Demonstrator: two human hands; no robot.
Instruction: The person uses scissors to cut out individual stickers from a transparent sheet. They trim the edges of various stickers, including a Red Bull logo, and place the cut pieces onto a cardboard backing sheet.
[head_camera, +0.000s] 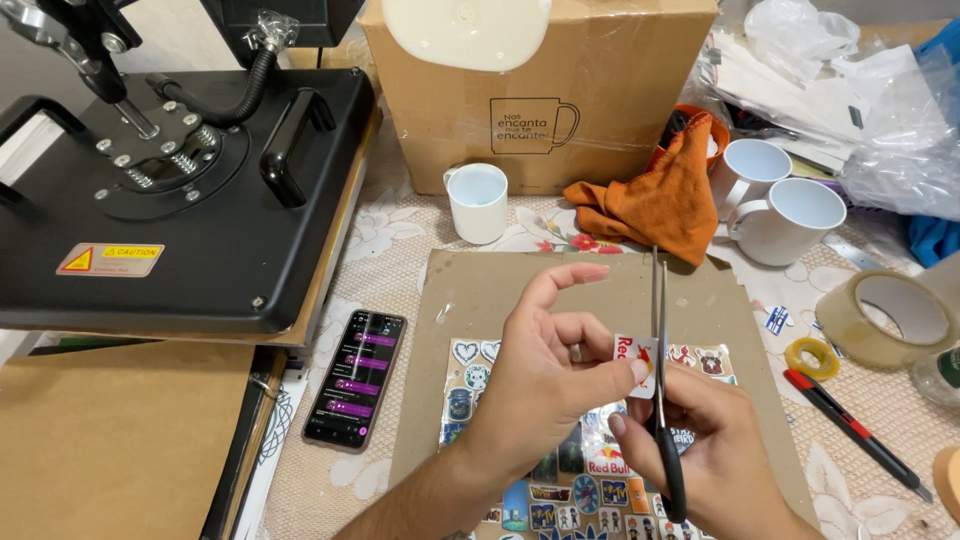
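Both hands work close under the camera, above a brown cardboard sheet (600, 290) lying in the middle of the counter (400, 240). Ordered by size, the black heat press (180, 200) fills the counter's far left corner, a big cardboard box (540, 110) stands at the far edge, and an orange cloth (655, 205) lies just in front of it with three white mugs (477, 203) near it. A sheet of printed stickers (570, 480) rests on the cardboard toward the near edge, a phone (356, 378) lies to its left, and tape rolls (885, 318) and a red-and-black pen (855, 432) lie toward the right edge. The right hand (700, 450) has its fingers clenched through the handles of the scissors (660, 390), whose long axis runs almost straight away from the person, blades pointing at the far edge. The left hand (550, 375) pinches a small white sticker piece (634, 365) between thumb and fingertips, held upright against the blades above the sheet. Judging by this, the piece is already off the sheet and is being trimmed; many stickers on the sheet remain uncut.
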